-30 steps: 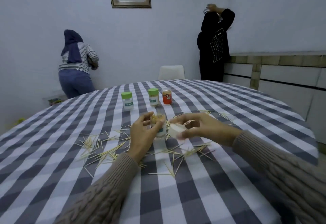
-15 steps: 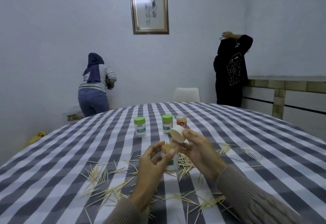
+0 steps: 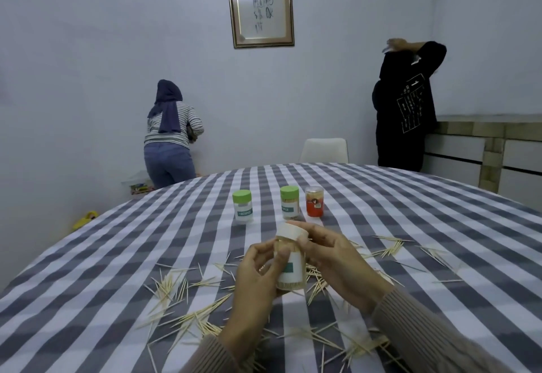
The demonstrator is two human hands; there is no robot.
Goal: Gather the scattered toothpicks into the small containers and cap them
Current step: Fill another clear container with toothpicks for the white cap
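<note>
The white cap, held apart from the container a moment ago, is now pinched onto it by the right hand, the left hand wrapped round the body, so capping seems nearly done.

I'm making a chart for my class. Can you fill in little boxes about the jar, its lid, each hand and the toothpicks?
jar: clear toothpick jar, full, held above the table
lid: white cap sitting on the jar's top
left hand: left hand grips the jar's body
right hand: right hand, fingers on the cap
toothpicks: loose toothpicks scattered on the checked tablecloth
</note>
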